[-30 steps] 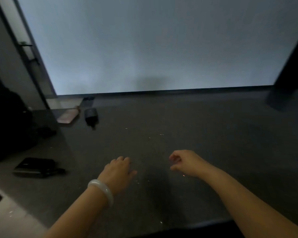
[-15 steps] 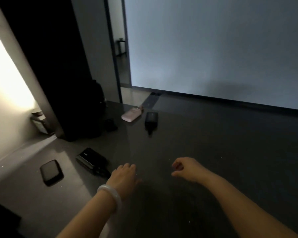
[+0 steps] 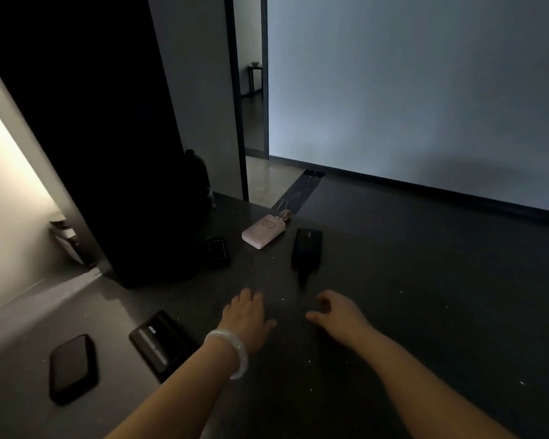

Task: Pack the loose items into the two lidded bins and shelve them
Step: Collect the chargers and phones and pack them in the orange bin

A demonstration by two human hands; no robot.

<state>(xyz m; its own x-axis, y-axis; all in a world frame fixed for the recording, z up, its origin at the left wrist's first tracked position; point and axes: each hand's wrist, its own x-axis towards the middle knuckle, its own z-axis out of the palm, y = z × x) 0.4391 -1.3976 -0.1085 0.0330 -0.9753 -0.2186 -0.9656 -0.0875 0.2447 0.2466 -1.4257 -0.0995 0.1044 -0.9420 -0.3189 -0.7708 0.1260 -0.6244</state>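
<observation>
Though dim, charger [image 3: 263,231] perhaps beyond hands [image 3: 246,321] [image 3: 339,315]

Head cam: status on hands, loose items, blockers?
Left hand and right hand empty above dark surface. Pink power bank, black power bank, phone lie loose, untouched. No bins in view.

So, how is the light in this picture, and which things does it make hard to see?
Head view: dim overall, the only bright patch on the wall at far left; head view: the tall black panel and the bag beside it merge into shadow; head view: the pink power bank stands out, the black device right of it shows little detail.
</observation>
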